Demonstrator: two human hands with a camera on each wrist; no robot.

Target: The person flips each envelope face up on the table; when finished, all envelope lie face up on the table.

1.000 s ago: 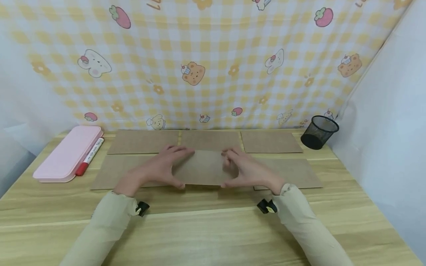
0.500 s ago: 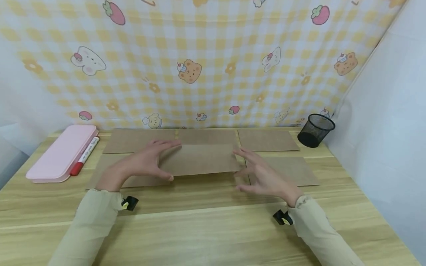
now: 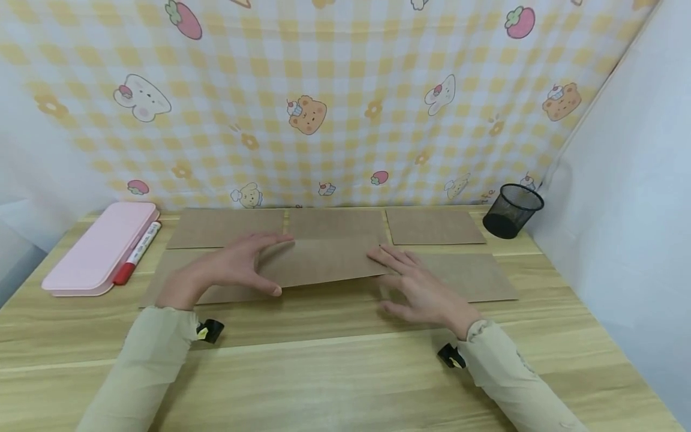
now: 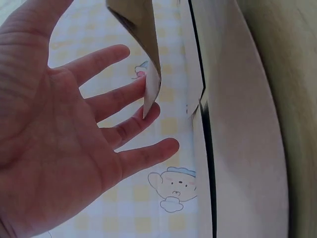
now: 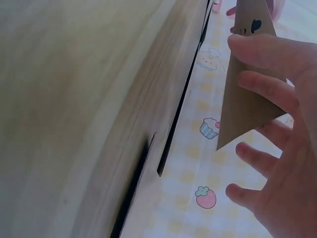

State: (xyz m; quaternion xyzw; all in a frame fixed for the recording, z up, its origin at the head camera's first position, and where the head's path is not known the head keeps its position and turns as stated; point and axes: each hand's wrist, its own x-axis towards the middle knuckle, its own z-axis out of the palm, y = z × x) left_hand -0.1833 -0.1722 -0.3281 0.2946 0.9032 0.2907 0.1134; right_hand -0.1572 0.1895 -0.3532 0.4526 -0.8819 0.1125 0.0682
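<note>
A brown rectangular card (image 3: 329,261) is raised off the table between both hands, its lower edge tilted up towards the right. My left hand (image 3: 229,267) holds its left end between the thumb and the fingers. Spread fingers (image 4: 141,119) touch the card (image 4: 138,25) in the left wrist view. At the other end, my right hand (image 3: 423,294) has fairly straight fingers lying over the card, with its thumb blurred below and apart. In the right wrist view, the right fingers (image 5: 270,89) lie on both sides of the card (image 5: 252,109), whose underside bears dark marks.
Three brown cards lie along the back: left (image 3: 224,227), middle (image 3: 337,222) and right (image 3: 436,227). Two more lie in front, left (image 3: 173,273) and right (image 3: 475,276). A pink case (image 3: 102,249) and red-capped marker (image 3: 137,252) are left; a black mesh cup (image 3: 513,211) stands right.
The card has risen from between the front cards and tilted, showing its underside to the wrist views. My hands spread apart, then the right moved slightly left, its fingers coming over the card's right end.
</note>
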